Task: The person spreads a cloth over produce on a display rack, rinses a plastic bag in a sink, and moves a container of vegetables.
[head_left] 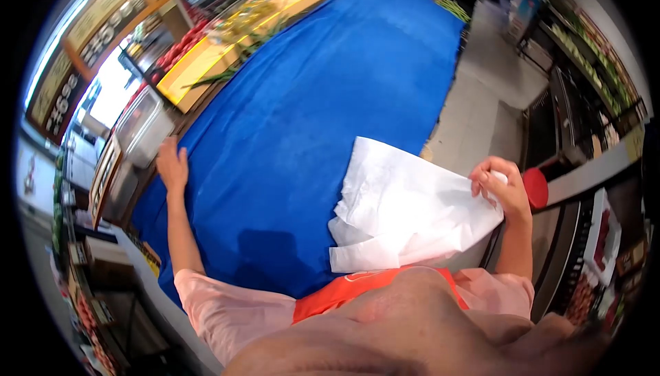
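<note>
A large blue cloth [309, 94] is spread over a long display stand in front of me, with soft wrinkles along its left side. My left hand [172, 164] is at the cloth's left edge, beside a clear plastic bin; its fingers look stretched out and hold nothing I can see. On the right, my right hand [500, 187] has its fingers closed on the corner of a thin white sheet [412, 204]. The sheet, creased and partly folded, hangs over the cloth's right edge near my body. Whether it is fabric or paper I cannot tell.
A yellow-edged produce shelf [196, 70] with red and green vegetables runs along the left, under price signs [113, 22]. The clear plastic bin [143, 127] stands at its near end. A grey floor aisle [485, 94] lies to the right, beside a red round object [535, 188] and vegetable racks [584, 67].
</note>
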A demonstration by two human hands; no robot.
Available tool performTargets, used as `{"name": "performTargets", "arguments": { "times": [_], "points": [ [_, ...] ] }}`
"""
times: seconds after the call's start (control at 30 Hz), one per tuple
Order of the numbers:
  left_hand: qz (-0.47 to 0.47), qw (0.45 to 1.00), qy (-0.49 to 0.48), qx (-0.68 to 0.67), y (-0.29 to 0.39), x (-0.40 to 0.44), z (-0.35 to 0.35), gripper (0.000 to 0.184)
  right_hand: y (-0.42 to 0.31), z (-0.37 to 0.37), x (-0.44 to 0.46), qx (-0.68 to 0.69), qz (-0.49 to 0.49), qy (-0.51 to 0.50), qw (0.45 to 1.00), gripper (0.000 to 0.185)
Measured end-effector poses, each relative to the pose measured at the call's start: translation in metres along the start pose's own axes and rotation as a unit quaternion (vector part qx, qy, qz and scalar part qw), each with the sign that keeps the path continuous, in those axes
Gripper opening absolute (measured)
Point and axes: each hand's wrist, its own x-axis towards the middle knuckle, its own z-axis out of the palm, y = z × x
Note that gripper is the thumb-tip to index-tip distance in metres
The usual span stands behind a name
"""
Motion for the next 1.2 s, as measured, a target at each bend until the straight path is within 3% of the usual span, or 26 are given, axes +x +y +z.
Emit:
{"name": "performTargets", "arguments": {
  "times": [0.03, 0.07, 0.1, 0.17, 0.2, 0.23, 0.33, 0.43, 0.5, 0.57, 0.67, 0.83, 0.93, 1.03, 1.2],
  "points": [
    [0.058, 0.996, -0.061, -0.042, 0.018, 0.004, 0.018, 0.043, 0.007, -0.014, -0.001, -0.004, -0.003, 0.007, 1.0, 0.022],
    [0.032, 0.979, -0.184, -0.085, 0.019, 0.0, 0.051, 0.047, 0.015, -0.035, -0.003, 0.001, 0.005, 0.022, 1.0, 0.021],
    [-0.057, 0.925, -0.348, -0.144, 0.008, 0.003, 0.079, 0.052, 0.022, -0.057, -0.004, 0.005, 0.01, 0.038, 0.999, 0.019],
    [-0.124, 0.898, -0.422, 0.022, 0.053, 0.027, 0.043, 0.053, 0.052, -0.108, -0.01, 0.003, -0.021, 0.106, 0.994, 0.017],
    [-0.216, 0.876, -0.424, 0.076, 0.082, 0.04, 0.02, 0.048, 0.063, -0.136, -0.018, 0.009, -0.014, 0.146, 0.989, 0.017],
    [-0.25, 0.868, -0.414, 0.111, 0.096, 0.05, 0.015, 0.047, 0.074, -0.167, -0.028, 0.013, -0.006, 0.183, 0.983, 0.018],
    [-0.242, 0.89, -0.366, 0.119, 0.111, 0.105, 0.034, 0.044, 0.123, -0.263, -0.056, 0.037, 0.022, 0.291, 0.956, 0.017],
    [-0.143, 0.936, -0.316, 0.056, 0.173, 0.169, 0.075, 0.041, 0.166, -0.338, -0.071, 0.07, 0.035, 0.374, 0.924, 0.015],
    [-0.038, 0.959, -0.279, 0.019, 0.268, 0.201, 0.103, 0.037, 0.18, -0.377, -0.071, 0.072, 0.049, 0.42, 0.903, 0.015],
    [0.034, 0.963, -0.265, -0.02, 0.41, 0.221, 0.082, 0.038, 0.196, -0.413, -0.064, 0.065, 0.038, 0.422, 0.903, 0.015],
    [0.171, 0.937, -0.297, -0.069, 0.569, 0.239, 0.079, 0.036, 0.229, -0.452, -0.045, 0.073, 0.032, 0.399, 0.913, 0.014],
    [0.356, 0.874, -0.278, -0.181, 0.744, 0.268, 0.07, 0.032, 0.275, -0.489, 0.014, 0.051, 0.036, 0.334, 0.94, 0.014],
    [0.383, 0.86, -0.282, -0.184, 0.81, 0.305, 0.09, 0.032, 0.277, -0.515, 0.055, 0.022, 0.086, 0.313, 0.946, 0.015],
    [0.381, 0.858, -0.268, -0.216, 0.861, 0.35, 0.141, 0.031, 0.287, -0.552, 0.093, 0.001, 0.077, 0.325, 0.943, 0.015],
    [0.382, 0.847, -0.211, -0.302, 0.959, 0.456, 0.25, 0.028, 0.297, -0.622, 0.145, -0.011, 0.123, 0.412, 0.903, 0.016]
  ]
}}
